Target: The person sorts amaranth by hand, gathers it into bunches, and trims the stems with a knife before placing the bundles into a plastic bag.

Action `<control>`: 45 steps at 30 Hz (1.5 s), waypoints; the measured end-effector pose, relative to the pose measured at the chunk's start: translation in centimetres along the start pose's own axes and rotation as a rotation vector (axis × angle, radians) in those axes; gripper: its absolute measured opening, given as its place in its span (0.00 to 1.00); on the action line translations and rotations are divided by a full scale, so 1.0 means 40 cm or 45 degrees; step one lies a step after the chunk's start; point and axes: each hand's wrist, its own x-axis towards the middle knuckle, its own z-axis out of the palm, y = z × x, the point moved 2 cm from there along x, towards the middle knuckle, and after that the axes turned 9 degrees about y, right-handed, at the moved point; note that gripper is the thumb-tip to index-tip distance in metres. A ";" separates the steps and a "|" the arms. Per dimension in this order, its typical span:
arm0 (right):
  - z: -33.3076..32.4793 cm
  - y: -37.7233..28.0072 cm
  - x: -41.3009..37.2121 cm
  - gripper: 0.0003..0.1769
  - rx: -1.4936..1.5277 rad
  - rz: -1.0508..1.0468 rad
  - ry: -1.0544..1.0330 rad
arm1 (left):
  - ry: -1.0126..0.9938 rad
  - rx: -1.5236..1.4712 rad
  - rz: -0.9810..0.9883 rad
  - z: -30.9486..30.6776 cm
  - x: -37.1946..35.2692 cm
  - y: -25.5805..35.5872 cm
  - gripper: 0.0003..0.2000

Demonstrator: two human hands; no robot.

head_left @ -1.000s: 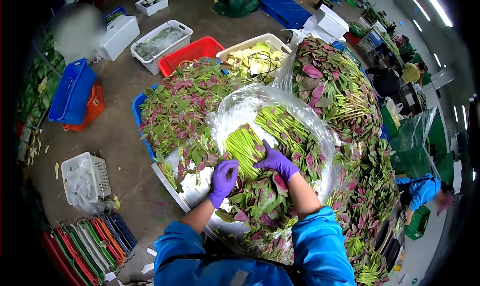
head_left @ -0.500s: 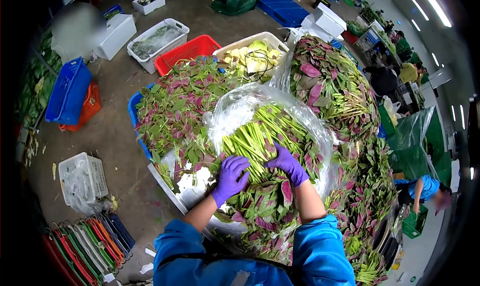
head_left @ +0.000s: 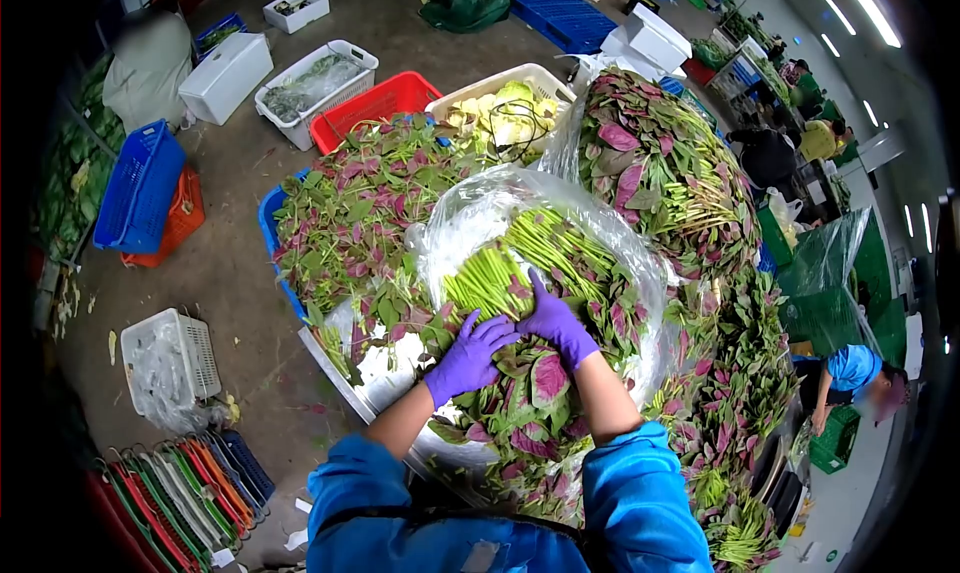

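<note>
My left hand [head_left: 470,357], in a purple glove, rests on the left side of a bundle of red-and-green leafy stems [head_left: 488,283]. Against the right side of that bundle lies my right hand [head_left: 552,318], also gloved, its thumb pointing up along the stems. Both hands close around the bundle, fingertips almost touching. The cut stem ends point away from me, and the leaves spread toward my body. Clear plastic [head_left: 645,258] surrounds this bundle and more stems [head_left: 560,245] behind it.
Loose leaves fill a blue crate [head_left: 268,223] at left. A big bagged bunch [head_left: 660,163] stands at back right, beside a cream crate [head_left: 450,101] of pale vegetables and a red crate [head_left: 405,91]. A co-worker [head_left: 852,371] bends at far right.
My right hand has moved left, close to my left hand, which has shifted slightly right. The front stems are gathered into a tighter bundle, apart from those behind.
</note>
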 end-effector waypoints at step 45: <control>-0.161 0.013 -0.101 0.35 0.851 0.073 0.046 | -0.410 0.417 -0.198 0.014 0.086 -0.013 0.15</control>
